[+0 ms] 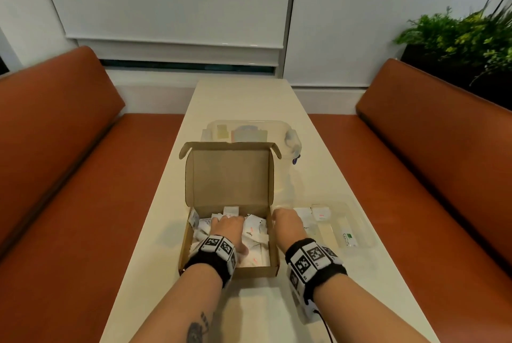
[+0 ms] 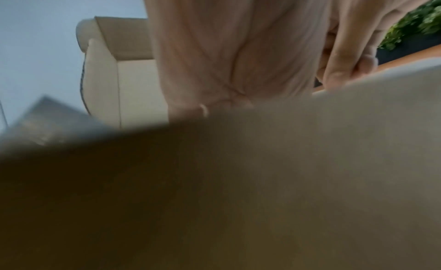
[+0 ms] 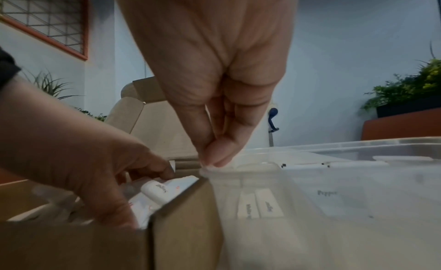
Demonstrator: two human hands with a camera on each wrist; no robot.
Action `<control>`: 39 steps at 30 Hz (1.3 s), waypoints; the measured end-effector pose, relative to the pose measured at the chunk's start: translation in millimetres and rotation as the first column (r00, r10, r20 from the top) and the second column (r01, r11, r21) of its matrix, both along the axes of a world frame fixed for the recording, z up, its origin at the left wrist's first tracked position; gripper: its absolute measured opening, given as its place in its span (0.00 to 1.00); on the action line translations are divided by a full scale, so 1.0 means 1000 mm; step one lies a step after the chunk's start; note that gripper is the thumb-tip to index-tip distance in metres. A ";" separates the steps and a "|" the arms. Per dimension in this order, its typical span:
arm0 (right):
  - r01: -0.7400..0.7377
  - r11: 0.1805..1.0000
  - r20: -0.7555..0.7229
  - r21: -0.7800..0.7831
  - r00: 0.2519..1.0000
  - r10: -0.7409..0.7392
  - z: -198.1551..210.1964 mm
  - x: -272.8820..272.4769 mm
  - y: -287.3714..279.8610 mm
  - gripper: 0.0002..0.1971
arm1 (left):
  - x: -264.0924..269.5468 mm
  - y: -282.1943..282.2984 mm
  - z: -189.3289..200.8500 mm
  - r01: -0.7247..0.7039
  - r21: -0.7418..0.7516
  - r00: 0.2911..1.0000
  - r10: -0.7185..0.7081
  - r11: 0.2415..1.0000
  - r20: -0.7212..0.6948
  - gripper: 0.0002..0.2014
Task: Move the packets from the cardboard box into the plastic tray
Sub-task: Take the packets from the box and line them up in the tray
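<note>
An open cardboard box (image 1: 230, 271) stands on the table with its lid upright, and several white packets (image 1: 256, 229) lie loose in it. My left hand (image 1: 231, 231) is down inside the box, with its fingers curled into the packets (image 3: 157, 191). To the right, touching the box, sits the clear plastic tray (image 1: 364, 222), holding a few sachets (image 1: 347, 237). My right hand (image 3: 214, 161) has thumb and fingertips brought together on the tray's near-left corner rim (image 3: 262, 163). The left wrist view is mostly blocked by a blurred surface.
A clear lidded container (image 1: 249, 132) with a blue latch stands behind the box. Orange benches (image 1: 69, 176) run along both sides of the narrow white table (image 1: 249, 98). Plants (image 1: 471, 37) stand at the back right.
</note>
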State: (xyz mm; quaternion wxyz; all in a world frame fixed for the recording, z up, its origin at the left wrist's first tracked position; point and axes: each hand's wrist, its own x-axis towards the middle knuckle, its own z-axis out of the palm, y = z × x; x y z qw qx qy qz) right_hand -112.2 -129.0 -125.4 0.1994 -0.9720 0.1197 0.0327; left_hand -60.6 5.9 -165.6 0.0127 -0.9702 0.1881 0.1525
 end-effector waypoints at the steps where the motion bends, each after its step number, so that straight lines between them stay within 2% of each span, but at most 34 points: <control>1: 0.000 1.000 0.002 0.003 1.000 0.000 0.000 -0.001 0.000 0.14 | 0.000 -0.001 0.000 -0.012 -0.003 1.000 0.012 1.000 -0.013 0.33; 7: 0.030 0.997 0.014 0.069 0.999 -0.031 -0.002 -0.003 -0.001 0.14 | 0.001 -0.003 0.006 -0.111 -0.085 0.989 0.102 0.990 -0.111 0.24; 10: 0.052 0.993 0.012 0.102 0.998 -0.054 -0.003 -0.004 -0.003 0.12 | -0.002 -0.002 0.013 -0.184 -0.210 0.974 0.150 0.960 -0.169 0.20; 14: 0.084 0.982 0.046 0.170 0.995 -0.093 -0.001 -0.004 -0.003 0.12 | 0.000 0.007 0.027 -0.300 -0.503 0.949 0.202 0.811 -0.240 0.13; 18: 0.061 0.956 0.144 0.286 0.984 -0.106 0.008 0.004 0.004 0.14 | 0.002 0.015 0.042 -0.309 -0.651 0.951 0.220 0.693 -0.217 0.13; 21: -0.027 0.846 0.200 0.532 0.975 -0.094 0.014 0.007 0.017 0.19 | 0.000 0.019 0.047 -0.299 -0.739 0.953 0.220 0.603 -0.207 0.11; 23: -0.060 0.757 0.199 0.650 0.976 -0.094 0.018 0.011 0.025 0.20 | -0.004 0.019 0.049 -0.342 -0.814 0.940 0.193 0.470 -0.283 0.11; 24: -0.071 0.739 0.199 0.670 0.976 -0.087 0.018 0.013 0.028 0.18 | -0.007 0.018 0.050 -0.372 -0.840 0.928 0.176 0.395 -0.328 0.12; 27: -0.087 0.780 0.234 0.619 0.969 -0.078 0.017 0.018 0.032 0.04 | -0.013 0.018 0.050 -0.452 -0.860 0.892 0.140 0.237 -0.430 0.15; 28: -0.085 0.798 0.245 0.596 0.966 -0.081 0.015 0.020 0.031 0.06 | -0.015 0.019 0.050 -0.477 -0.855 0.879 0.127 0.205 -0.460 0.15; 30: -0.070 0.802 0.230 0.593 0.969 -0.085 0.011 0.021 0.031 0.04 | -0.018 0.021 0.049 -0.531 -0.832 0.847 0.095 0.160 -0.523 0.16; 33: -0.062 0.813 0.223 0.579 0.971 -0.085 0.007 0.021 0.028 0.05 | -0.019 0.022 0.044 -0.591 -0.792 0.806 0.105 0.153 -0.582 0.17; 36: -0.048 0.835 0.211 0.549 0.974 -0.083 0.002 0.021 0.027 0.06 | -0.020 0.021 0.041 -0.713 -0.701 0.700 0.036 -0.022 -0.713 0.14; 39: -0.033 0.837 0.181 0.546 0.980 -0.080 0.001 0.020 0.029 0.05 | -0.019 0.020 0.039 -0.729 -0.683 0.682 0.040 -0.039 -0.730 0.14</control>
